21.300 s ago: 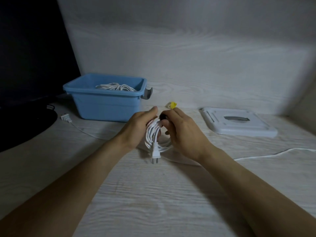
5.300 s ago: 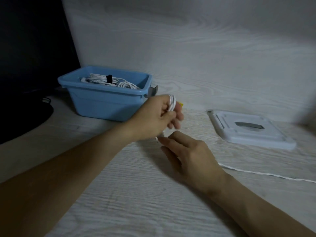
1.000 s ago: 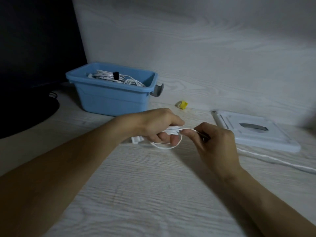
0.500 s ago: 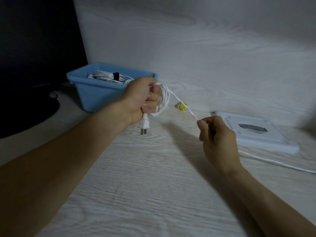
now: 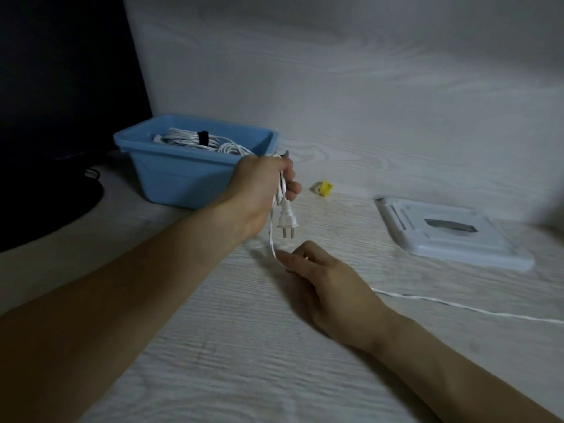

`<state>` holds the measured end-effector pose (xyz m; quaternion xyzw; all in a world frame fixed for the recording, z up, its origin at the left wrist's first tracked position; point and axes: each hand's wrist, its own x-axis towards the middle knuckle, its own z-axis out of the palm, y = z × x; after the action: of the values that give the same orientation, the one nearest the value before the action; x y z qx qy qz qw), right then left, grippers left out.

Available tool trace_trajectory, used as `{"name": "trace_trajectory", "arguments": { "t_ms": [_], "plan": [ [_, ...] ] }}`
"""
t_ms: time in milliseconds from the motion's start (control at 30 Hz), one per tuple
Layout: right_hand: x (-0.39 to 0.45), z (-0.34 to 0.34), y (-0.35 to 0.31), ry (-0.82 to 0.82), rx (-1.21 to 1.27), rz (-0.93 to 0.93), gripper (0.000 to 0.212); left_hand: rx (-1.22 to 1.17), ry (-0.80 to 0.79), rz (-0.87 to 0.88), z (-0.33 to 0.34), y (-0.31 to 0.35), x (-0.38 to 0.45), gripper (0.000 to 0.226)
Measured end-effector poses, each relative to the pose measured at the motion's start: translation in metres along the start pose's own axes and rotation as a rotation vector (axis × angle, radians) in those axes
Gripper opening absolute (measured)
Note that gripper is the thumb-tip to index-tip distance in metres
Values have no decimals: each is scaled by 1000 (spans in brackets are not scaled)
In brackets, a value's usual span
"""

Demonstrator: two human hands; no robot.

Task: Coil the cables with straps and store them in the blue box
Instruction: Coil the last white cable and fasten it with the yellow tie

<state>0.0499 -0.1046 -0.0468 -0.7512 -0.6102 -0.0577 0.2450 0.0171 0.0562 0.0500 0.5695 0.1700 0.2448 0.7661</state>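
My left hand [image 5: 262, 190] is raised in front of the blue box [image 5: 183, 178] and grips a few loops of a white cable; its two-pin plug [image 5: 287, 222] hangs below the fist. The cable [image 5: 271, 239] drops from that fist to my right hand [image 5: 323, 279], which rests low on the table and pinches it at the fingertips. From under that hand the loose cable [image 5: 457, 305] trails off to the right edge. Inside the box lies a coiled white cable bound with a black strap [image 5: 202, 137].
A small yellow strap roll [image 5: 323, 188] lies on the table behind my hands. A white flat lid [image 5: 451, 233] sits at the right. A dark monitor with a round base [image 5: 45, 193] fills the left. The pale wood table [image 5: 244, 361] stretches toward me.
My right hand has dropped from mid-air to the table, toward the left, drawing the cable down under my left fist. The left hand keeps its raised grip on the loops.
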Motion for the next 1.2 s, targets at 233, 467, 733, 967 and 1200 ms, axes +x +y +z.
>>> {"name": "trace_trajectory", "arguments": {
  "t_ms": [233, 467, 733, 967, 1200],
  "plan": [
    [3, -13, -6, 349, 45, 11, 35, 654, -258, 248, -9, -13, -6, 11],
    [3, -27, -4, 690, 74, 175, 19, 911, -670, -31, -12, 1, -17, 24],
    [6, -27, 8, 708, -12, 145, 18, 814, -839, -265, -17, 12, -21, 62],
    [5, -34, 11, 713, 108, 229, 16, 384, -779, -242, -23, 11, -12, 43],
    [2, -24, 17, 462, 29, 290, 35, -420, -393, -76, -10, 15, -4, 44]
  ]
}}
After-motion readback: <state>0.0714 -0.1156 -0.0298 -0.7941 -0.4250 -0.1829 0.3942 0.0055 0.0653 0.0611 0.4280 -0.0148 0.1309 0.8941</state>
